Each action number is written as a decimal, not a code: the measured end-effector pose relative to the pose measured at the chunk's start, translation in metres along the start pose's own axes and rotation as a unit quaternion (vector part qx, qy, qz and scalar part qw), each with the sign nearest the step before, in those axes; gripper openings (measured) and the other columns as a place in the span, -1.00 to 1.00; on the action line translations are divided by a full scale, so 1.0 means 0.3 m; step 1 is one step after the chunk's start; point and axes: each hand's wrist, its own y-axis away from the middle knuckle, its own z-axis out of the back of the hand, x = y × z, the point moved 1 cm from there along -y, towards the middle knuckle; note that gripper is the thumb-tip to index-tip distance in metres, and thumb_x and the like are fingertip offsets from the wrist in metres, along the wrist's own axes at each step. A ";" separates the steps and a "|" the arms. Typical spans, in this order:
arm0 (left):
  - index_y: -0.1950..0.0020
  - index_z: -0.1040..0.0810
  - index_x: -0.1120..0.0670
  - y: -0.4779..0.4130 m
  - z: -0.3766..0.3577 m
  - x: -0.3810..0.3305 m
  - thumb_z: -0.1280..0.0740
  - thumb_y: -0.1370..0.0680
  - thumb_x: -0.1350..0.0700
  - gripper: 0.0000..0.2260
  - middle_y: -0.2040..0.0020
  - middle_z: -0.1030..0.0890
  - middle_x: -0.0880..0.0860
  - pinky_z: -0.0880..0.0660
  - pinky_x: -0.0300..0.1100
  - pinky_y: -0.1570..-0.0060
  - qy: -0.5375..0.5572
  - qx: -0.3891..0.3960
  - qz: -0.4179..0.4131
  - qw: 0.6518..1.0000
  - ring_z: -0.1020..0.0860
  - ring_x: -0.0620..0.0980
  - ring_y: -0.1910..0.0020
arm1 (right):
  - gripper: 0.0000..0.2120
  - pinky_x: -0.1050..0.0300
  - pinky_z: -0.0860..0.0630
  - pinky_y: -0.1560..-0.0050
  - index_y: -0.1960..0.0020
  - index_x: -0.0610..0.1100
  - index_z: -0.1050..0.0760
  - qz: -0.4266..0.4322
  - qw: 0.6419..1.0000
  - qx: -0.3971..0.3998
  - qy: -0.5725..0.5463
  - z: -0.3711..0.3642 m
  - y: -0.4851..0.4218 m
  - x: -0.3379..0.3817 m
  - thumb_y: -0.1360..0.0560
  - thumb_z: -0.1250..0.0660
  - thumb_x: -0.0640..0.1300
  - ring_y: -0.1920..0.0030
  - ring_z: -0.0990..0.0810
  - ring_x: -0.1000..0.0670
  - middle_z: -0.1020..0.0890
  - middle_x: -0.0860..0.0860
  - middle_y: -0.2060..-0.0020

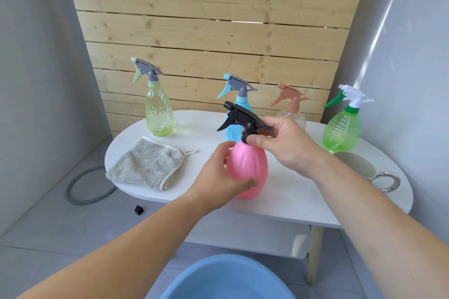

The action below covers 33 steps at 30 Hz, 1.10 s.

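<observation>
A pink spray bottle (247,165) with a black trigger head (239,116) stands on the white oval table (291,196), near its front edge. My left hand (218,177) wraps around the pink body from the left, thumb across its lower front. My right hand (284,143) pinches the black collar and neck of the trigger head from the right, fingers curled over its back end. The bottle stands upright.
Behind stand a pale green bottle (159,109), a blue bottle (237,102), a clear bottle with a brown head (291,109) and a bright green bottle (342,126). A grey cloth (145,165) lies left, a mug (357,165) right. A blue basin (228,279) sits below; a grey ring (82,189) lies on the floor.
</observation>
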 end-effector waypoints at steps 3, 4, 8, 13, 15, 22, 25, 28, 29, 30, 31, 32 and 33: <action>-0.51 -0.23 -0.10 0.000 -0.003 -0.005 -0.63 -0.24 -0.10 -0.06 -0.31 -0.41 -0.09 -0.47 -0.19 -0.18 -0.017 -0.031 0.011 0.999 -0.44 -0.13 -0.26 | -0.82 -0.09 -0.48 -0.33 -0.05 -0.12 -0.65 -0.005 1.000 -0.008 -0.004 0.008 0.001 -0.003 -0.49 -0.43 -0.32 0.00 -0.64 0.05 -0.71 -0.11 -0.01; -0.55 -0.19 -0.10 -0.001 -0.008 -0.007 -0.56 -0.26 -0.08 -0.07 -0.35 -0.40 -0.09 -0.47 -0.23 -0.17 0.007 -0.008 0.021 1.000 -0.46 -0.15 -0.26 | -0.82 -0.10 -0.48 -0.33 -0.04 -0.11 -0.65 -0.005 1.000 -0.007 -0.006 0.008 0.001 -0.003 -0.49 -0.43 -0.32 0.00 -0.64 0.04 -0.71 -0.09 0.01; -0.50 -0.27 -0.04 -0.005 0.000 -0.005 -0.67 -0.29 0.02 -0.11 -0.28 -0.51 -0.01 -0.56 -0.16 -0.09 -0.004 -0.016 0.015 1.000 -0.53 -0.11 -0.19 | -0.83 -0.16 -0.46 -0.34 -0.04 -0.11 -0.65 -0.003 1.000 -0.005 -0.007 0.012 -0.002 -0.010 -0.48 -0.44 -0.29 0.00 -0.63 0.02 -0.72 -0.10 0.01; -0.51 -0.23 -0.14 0.001 -0.014 -0.007 -0.57 -0.28 -0.03 -0.12 -0.31 -0.46 -0.12 -0.56 -0.16 -0.19 0.005 0.022 0.018 1.000 -0.51 -0.08 -0.30 | -0.81 -0.13 -0.47 -0.33 -0.09 -0.14 -0.65 -0.003 1.000 -0.002 -0.013 0.017 -0.004 -0.013 -0.50 -0.43 -0.30 -0.01 -0.63 0.03 -0.71 -0.15 -0.04; -0.44 -0.31 -0.13 -0.004 -0.012 -0.006 -0.63 -0.25 -0.01 -0.17 -0.23 -0.53 -0.08 -0.59 -0.13 -0.09 -0.003 0.000 0.013 1.000 -0.55 -0.03 -0.23 | -0.82 -0.14 -0.46 -0.33 -0.08 -0.15 -0.65 -0.002 1.000 0.000 -0.015 0.018 -0.004 -0.016 -0.49 -0.43 -0.30 0.00 -0.62 0.03 -0.71 -0.13 0.00; -0.55 -0.24 -0.08 0.002 -0.026 -0.020 -0.53 -0.24 -0.05 -0.09 -0.28 -0.51 -0.07 -0.60 -0.19 -0.09 -0.004 0.023 0.008 1.000 -0.55 -0.08 -0.22 | -0.80 -0.15 -0.45 -0.36 -0.10 -0.17 -0.64 -0.003 1.000 0.002 -0.031 0.018 -0.002 -0.019 -0.49 -0.43 -0.32 -0.04 -0.64 0.00 -0.70 -0.16 -0.05; -0.46 -0.28 -0.11 0.002 -0.024 -0.020 -0.61 -0.11 -0.25 -0.01 -0.27 -0.47 -0.06 -0.58 -0.08 -0.14 -0.040 -0.025 0.002 0.999 -0.50 -0.05 -0.26 | -0.80 -0.14 -0.45 -0.34 -0.12 -0.19 -0.63 -0.002 1.000 0.006 -0.026 0.017 0.001 -0.020 -0.50 -0.42 -0.31 -0.02 -0.63 0.01 -0.70 -0.13 -0.01; -0.47 -0.26 -0.16 0.004 -0.036 -0.016 -0.58 -0.20 -0.14 -0.10 -0.33 -0.46 -0.05 -0.56 0.01 -0.26 0.001 0.019 0.010 1.000 -0.49 -0.04 -0.32 | -0.79 -0.13 -0.45 -0.32 -0.12 -0.19 -0.63 0.001 1.000 0.012 -0.027 0.018 0.000 -0.020 -0.50 -0.42 -0.30 -0.01 -0.62 0.01 -0.70 -0.14 0.00; -0.39 -0.31 -0.21 0.000 -0.032 -0.016 -0.56 -0.24 -0.06 -0.23 -0.29 -0.51 -0.06 -0.58 0.00 -0.23 0.010 0.029 0.009 0.999 -0.54 -0.04 -0.27 | -0.79 -0.10 -0.46 -0.32 -0.13 -0.19 -0.63 0.001 1.000 0.013 -0.028 0.017 0.001 -0.020 -0.50 -0.41 -0.31 -0.01 -0.62 0.02 -0.70 -0.12 0.02; -0.31 -0.34 -0.26 -0.002 -0.024 -0.019 -0.55 -0.26 -0.01 -0.31 -0.23 -0.55 -0.10 -0.60 -0.03 -0.19 0.010 0.031 0.006 0.999 -0.57 -0.08 -0.21 | -0.80 -0.07 -0.48 -0.31 -0.13 -0.20 -0.62 0.002 0.999 0.015 -0.031 0.016 0.001 -0.021 -0.51 -0.40 -0.32 -0.01 -0.62 0.03 -0.69 -0.08 0.03; -0.28 -0.36 -0.28 -0.002 -0.018 -0.020 -0.55 -0.27 0.00 -0.34 -0.20 -0.57 -0.14 -0.60 -0.07 -0.17 0.013 0.030 0.001 0.999 -0.58 -0.14 -0.18 | -0.80 -0.01 -0.50 -0.28 -0.14 -0.22 -0.61 0.004 0.999 0.015 -0.036 0.014 0.003 -0.022 -0.52 -0.38 -0.34 -0.01 -0.63 0.04 -0.69 -0.06 0.04; -0.29 -0.38 -0.26 -0.002 -0.014 -0.021 -0.57 -0.26 -0.01 -0.33 -0.19 -0.58 -0.16 -0.59 -0.10 -0.15 0.012 0.024 -0.003 1.000 -0.57 -0.20 -0.16 | -0.79 0.06 -0.53 -0.25 -0.15 -0.22 -0.59 0.006 0.999 0.016 -0.045 0.010 0.005 -0.022 -0.54 -0.36 -0.36 -0.01 -0.64 0.05 -0.69 -0.04 0.04; -0.34 -0.39 -0.21 0.000 -0.013 -0.020 -0.58 -0.25 -0.04 -0.30 -0.20 -0.58 -0.16 -0.59 -0.12 -0.15 0.009 0.016 -0.007 1.000 -0.57 -0.21 -0.17 | -0.78 0.15 -0.55 -0.21 -0.17 -0.23 -0.58 0.006 0.998 0.013 -0.055 0.005 0.007 -0.024 -0.55 -0.34 -0.37 -0.01 -0.66 0.06 -0.70 -0.03 0.04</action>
